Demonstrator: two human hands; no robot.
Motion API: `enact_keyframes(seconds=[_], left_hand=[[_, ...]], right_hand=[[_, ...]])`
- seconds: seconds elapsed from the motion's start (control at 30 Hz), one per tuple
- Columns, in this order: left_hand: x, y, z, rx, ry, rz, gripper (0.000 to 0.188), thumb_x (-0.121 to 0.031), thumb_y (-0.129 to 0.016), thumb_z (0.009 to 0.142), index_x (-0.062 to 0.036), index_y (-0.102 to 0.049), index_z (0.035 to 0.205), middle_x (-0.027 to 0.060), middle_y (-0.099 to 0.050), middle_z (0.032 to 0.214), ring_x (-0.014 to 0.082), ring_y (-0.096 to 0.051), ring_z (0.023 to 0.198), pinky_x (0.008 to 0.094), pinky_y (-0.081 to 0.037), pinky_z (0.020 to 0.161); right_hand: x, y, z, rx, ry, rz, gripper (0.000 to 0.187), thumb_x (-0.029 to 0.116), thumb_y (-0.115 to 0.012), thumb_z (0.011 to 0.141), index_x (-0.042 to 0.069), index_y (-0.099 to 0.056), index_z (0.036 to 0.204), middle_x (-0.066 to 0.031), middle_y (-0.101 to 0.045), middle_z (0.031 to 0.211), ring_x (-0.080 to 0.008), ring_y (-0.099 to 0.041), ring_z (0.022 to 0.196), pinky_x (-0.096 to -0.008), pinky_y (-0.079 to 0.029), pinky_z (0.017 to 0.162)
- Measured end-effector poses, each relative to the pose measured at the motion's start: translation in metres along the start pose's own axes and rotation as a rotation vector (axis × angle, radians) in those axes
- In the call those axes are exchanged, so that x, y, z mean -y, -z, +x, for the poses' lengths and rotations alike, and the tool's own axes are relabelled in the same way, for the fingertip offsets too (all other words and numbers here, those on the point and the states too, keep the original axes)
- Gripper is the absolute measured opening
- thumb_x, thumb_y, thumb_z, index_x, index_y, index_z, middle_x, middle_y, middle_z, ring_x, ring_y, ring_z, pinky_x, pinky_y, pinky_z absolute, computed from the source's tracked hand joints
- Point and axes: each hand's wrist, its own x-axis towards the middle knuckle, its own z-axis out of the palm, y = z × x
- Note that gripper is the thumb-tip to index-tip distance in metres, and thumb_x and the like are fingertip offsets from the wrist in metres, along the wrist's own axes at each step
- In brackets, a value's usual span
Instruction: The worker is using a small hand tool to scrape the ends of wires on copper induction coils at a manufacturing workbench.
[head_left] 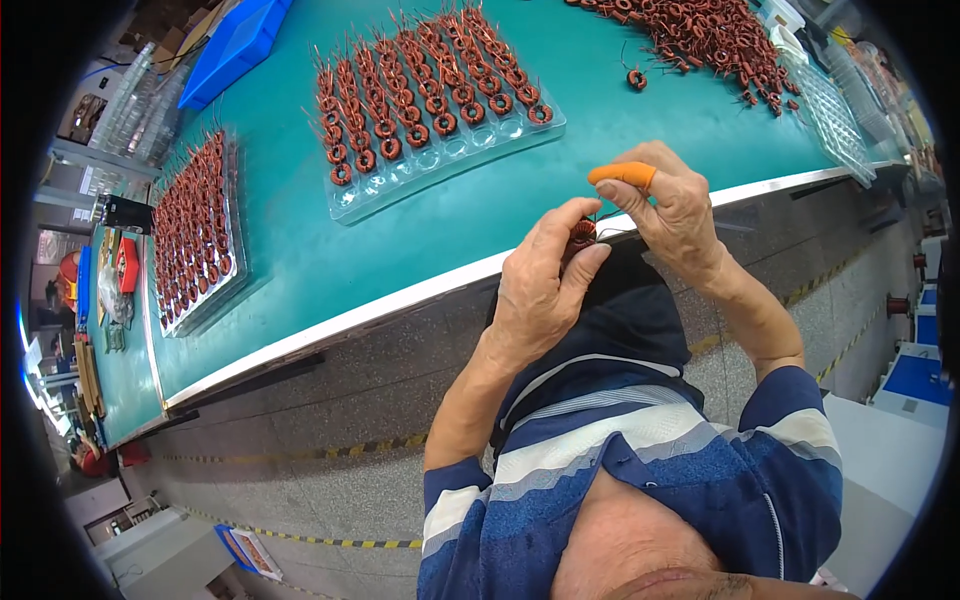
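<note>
My left hand (pixel 541 280) pinches a small ring-shaped coil (pixel 583 233) wound with reddish copper wire, just over the table's front edge. Thin wire leads stick out from the coil toward my other hand. My right hand (pixel 668 205) is raised beside and slightly above it, an orange finger cot (pixel 624 177) covering one finger. That finger and the thumb are pressed together near the leads; whether a wire end sits between them cannot be made out. Beyond my hands, a clear plastic tray (pixel 440 170) holds rows of similar coils with their leads pointing up.
A second filled coil tray (pixel 236 262) lies to the left on the green table (pixel 300 275). Loose coils (pixel 700 45) are heaped at the far right, with one single coil (pixel 637 79) apart. Empty clear trays (pixel 832 115) stand at the right edge. A blue bin (pixel 232 50) is far left.
</note>
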Motion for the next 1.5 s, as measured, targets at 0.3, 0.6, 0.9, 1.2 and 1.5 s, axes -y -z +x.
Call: enact_keyframes(seconds=[0.3, 0.6, 0.9, 1.2, 1.5], left_hand=[[0.023, 0.002, 0.008, -0.170, 0.029, 0.032, 0.025, -0.003, -0.060, 0.089, -0.0012, -0.053, 0.113, 0.0139, -0.061, 0.089, 0.0240, -0.061, 0.075, 0.0334, -0.049, 0.065], [0.011, 0.017, -0.001, 0.029, 0.185, -0.457, 0.016, -0.013, -0.054, 0.096, -0.0004, -0.053, 0.107, 0.0028, -0.054, 0.073, 0.0079, -0.048, 0.060, 0.0218, -0.040, 0.055], [0.015, 0.019, -0.008, -0.094, 0.267, -0.544, 0.024, -0.016, -0.055, 0.096, 0.0012, -0.051, 0.113, 0.0057, -0.054, 0.080, 0.0113, -0.050, 0.066, 0.0234, -0.042, 0.059], [0.015, 0.016, -0.012, -0.028, 0.260, -0.425, 0.031, -0.013, -0.055, 0.096, 0.0014, -0.048, 0.122, 0.0050, -0.054, 0.081, 0.0111, -0.052, 0.067, 0.0235, -0.043, 0.061], [0.021, 0.015, -0.017, -0.152, 0.164, -0.014, 0.023, -0.010, -0.053, 0.096, 0.0015, -0.050, 0.116, 0.0033, -0.055, 0.078, 0.0090, -0.052, 0.064, 0.0220, -0.043, 0.057]], right_hand=[[0.035, 0.003, 0.002, -0.024, 0.199, -0.014, 0.011, 0.003, -0.075, 0.072, -0.001, -0.066, 0.077, -0.0086, -0.055, 0.067, -0.0221, -0.051, 0.056, -0.0319, -0.041, 0.048], [0.029, 0.012, 0.000, 0.045, 0.025, 0.136, 0.009, 0.009, -0.072, 0.080, 0.000, -0.069, 0.082, -0.0077, -0.055, 0.066, -0.0209, -0.049, 0.057, -0.0315, -0.039, 0.049], [0.002, -0.014, -0.007, 0.276, -0.676, 0.705, 0.030, 0.029, -0.060, 0.094, 0.001, -0.069, 0.097, 0.0017, -0.057, 0.072, -0.0052, -0.051, 0.065, -0.0196, -0.041, 0.058], [0.007, -0.018, -0.031, 0.238, -0.601, 0.700, 0.024, 0.022, -0.062, 0.093, -0.001, -0.067, 0.097, -0.0021, -0.065, 0.075, -0.0085, -0.059, 0.068, -0.0234, -0.049, 0.062], [0.015, -0.018, -0.024, 0.153, -0.743, 0.786, 0.034, 0.029, -0.055, 0.097, -0.002, -0.067, 0.090, -0.0016, -0.059, 0.063, -0.0069, -0.054, 0.053, -0.0194, -0.042, 0.046]])
